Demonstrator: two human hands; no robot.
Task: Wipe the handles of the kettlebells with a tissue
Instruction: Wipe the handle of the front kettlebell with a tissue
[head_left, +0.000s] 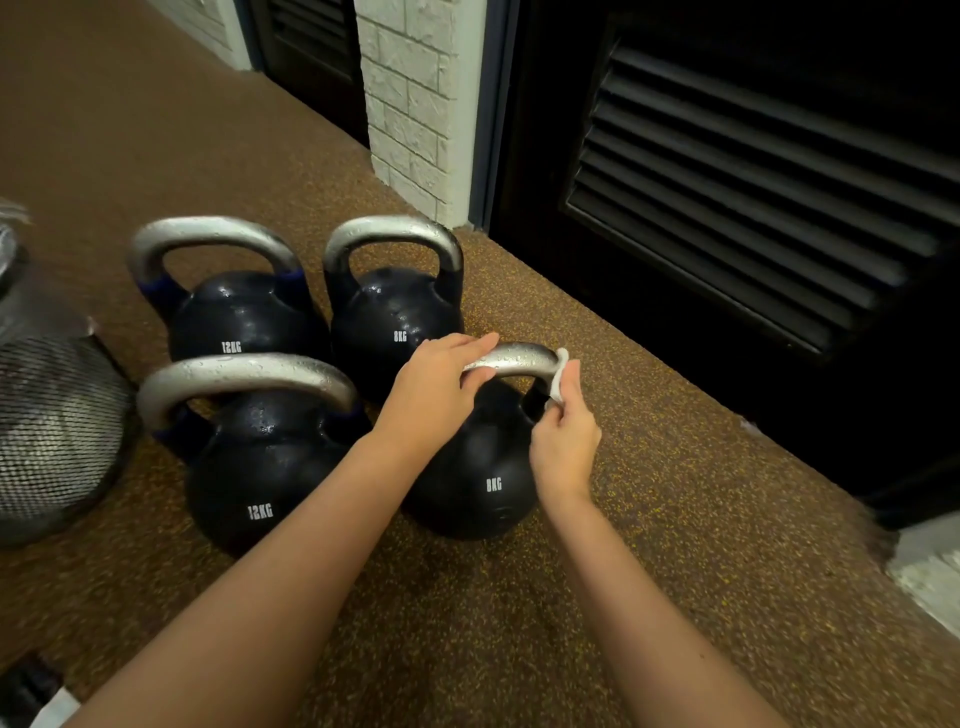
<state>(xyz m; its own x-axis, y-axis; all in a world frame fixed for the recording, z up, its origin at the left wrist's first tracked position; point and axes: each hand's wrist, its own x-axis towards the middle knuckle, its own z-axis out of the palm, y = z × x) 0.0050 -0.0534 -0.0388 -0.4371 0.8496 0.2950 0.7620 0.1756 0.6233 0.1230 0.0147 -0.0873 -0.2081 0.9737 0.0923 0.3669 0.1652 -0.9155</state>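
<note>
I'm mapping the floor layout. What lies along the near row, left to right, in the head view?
Mesh basket → near 12KG kettlebell → left hand on the handle → near 8KG kettlebell → right hand with the tissue → louvred door.

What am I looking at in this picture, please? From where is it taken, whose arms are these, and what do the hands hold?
There is no machine here. A person wears a camera on the head, so you look down along their own two arms. Four black kettlebells stand on a brown speckled floor. The left hand grips the silver handle of the near right kettlebell, marked 8KG. The right hand pinches a white tissue against the right end of that handle. Water drops show on the handles. A mesh bin stands at the left.
</note>
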